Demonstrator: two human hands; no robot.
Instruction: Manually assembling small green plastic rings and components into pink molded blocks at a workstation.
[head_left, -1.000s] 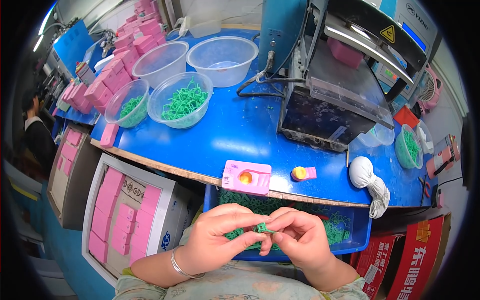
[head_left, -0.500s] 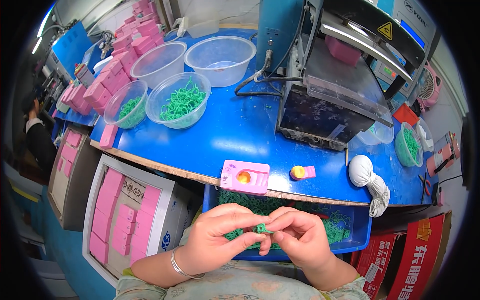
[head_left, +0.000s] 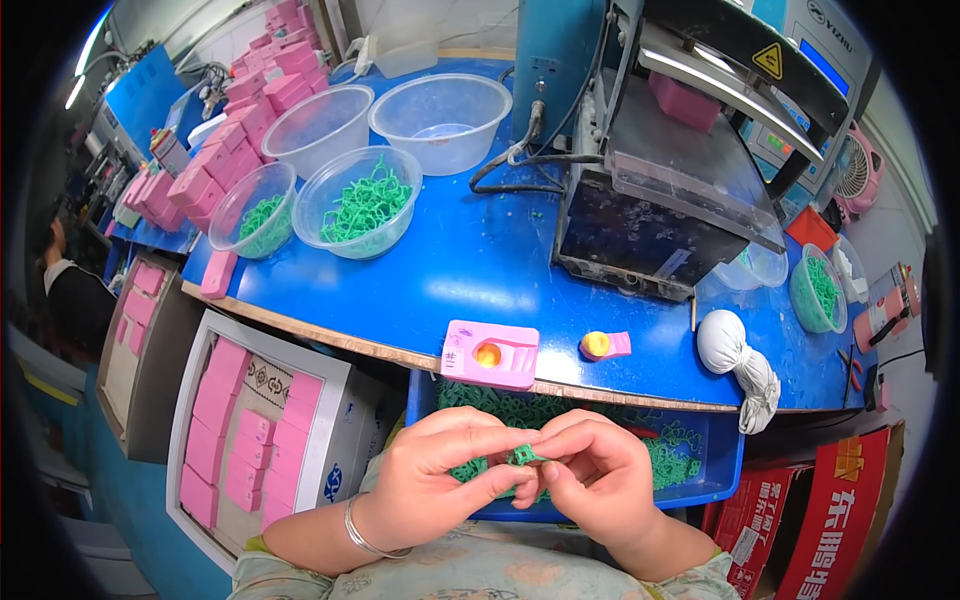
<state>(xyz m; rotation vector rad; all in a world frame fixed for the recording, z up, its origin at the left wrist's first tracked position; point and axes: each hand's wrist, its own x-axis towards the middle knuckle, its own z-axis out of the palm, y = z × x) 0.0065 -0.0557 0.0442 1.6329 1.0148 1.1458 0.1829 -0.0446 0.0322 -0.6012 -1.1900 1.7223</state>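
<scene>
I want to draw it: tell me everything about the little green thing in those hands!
The little green thing is bright, maybe waxy or plastic, with a boxy end, dark gaps, and a thin bit pointing right. The left hand and right hand pinch it above the blue tray, hiding the rest.

I see a glossy, smooth top on the desk [head_left: 400,290], with a rough wood edge [head_left: 381,353]. Clear bowl [head_left: 420,145]: smooth translucent plastic. Pink mould [head_left: 490,376]: matt, rubbery-looking. Green piece [head_left: 523,455]: rubbery-looking too. Bracelet [head_left: 370,546]: polished metal. White bundle [head_left: 725,345]: creased cloth. Press base [head_left: 640,245]: scuffed, dusty-looking metal. Blue tub [head_left: 722,488] reads as smooth plastic.
</scene>
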